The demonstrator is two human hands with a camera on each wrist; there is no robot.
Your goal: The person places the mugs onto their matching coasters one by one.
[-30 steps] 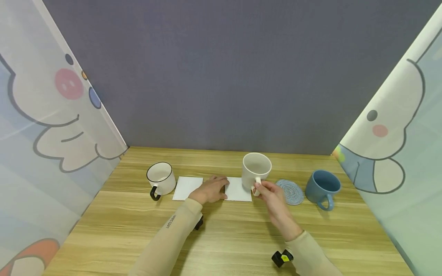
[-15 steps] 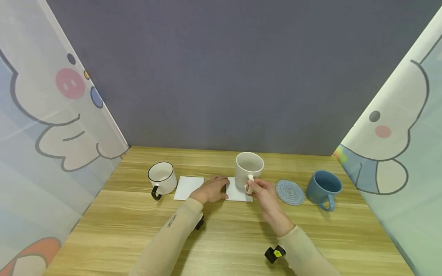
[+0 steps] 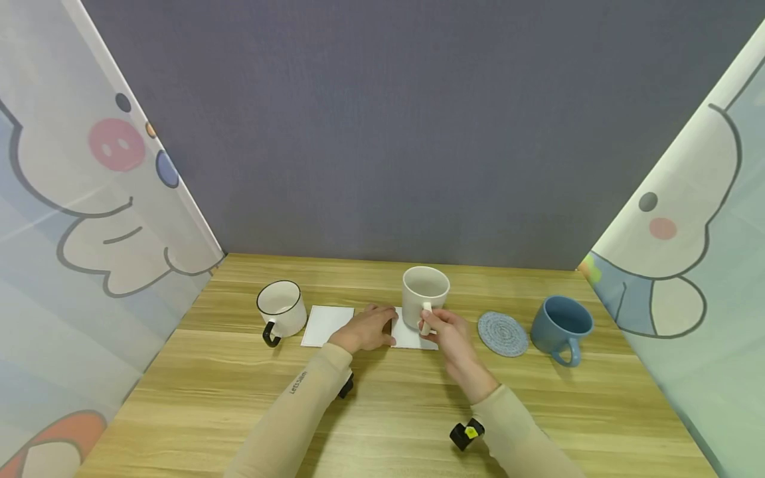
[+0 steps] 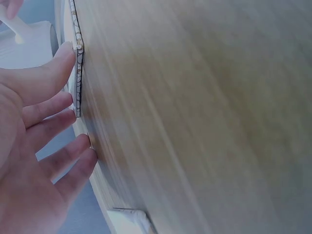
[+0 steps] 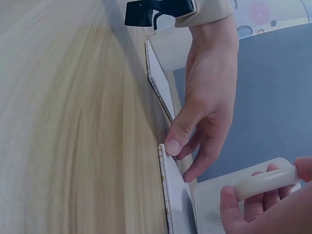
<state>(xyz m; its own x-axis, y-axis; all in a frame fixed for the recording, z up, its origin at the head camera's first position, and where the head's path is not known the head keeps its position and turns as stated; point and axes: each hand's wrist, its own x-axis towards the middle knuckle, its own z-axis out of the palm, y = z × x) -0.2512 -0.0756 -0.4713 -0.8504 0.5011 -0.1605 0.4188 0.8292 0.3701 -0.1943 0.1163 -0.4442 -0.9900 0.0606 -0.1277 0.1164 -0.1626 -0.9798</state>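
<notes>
Toward the back edge of the table (image 3: 394,425), nearest the left edge, stands the first mug (image 3: 291,321), then the first coaster (image 3: 323,325). The left hand (image 3: 366,328) touches the left side of the second coaster (image 3: 402,337); the middle mug (image 3: 414,311) is on or just above it, the right hand (image 3: 452,335) at its front right. Next lies the third coaster (image 3: 503,334), then the last mug (image 3: 550,333), nearest the right edge.

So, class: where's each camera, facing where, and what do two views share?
Head: worn there, facing forward and down at table; left hand, right hand, sleeves show.
Left wrist: worn there, facing left hand touching white square; right fingertips show.
Right wrist: worn there, facing right hand holding cream mug; left hand shows.
Wrist views share both hands, mug, square.
</notes>
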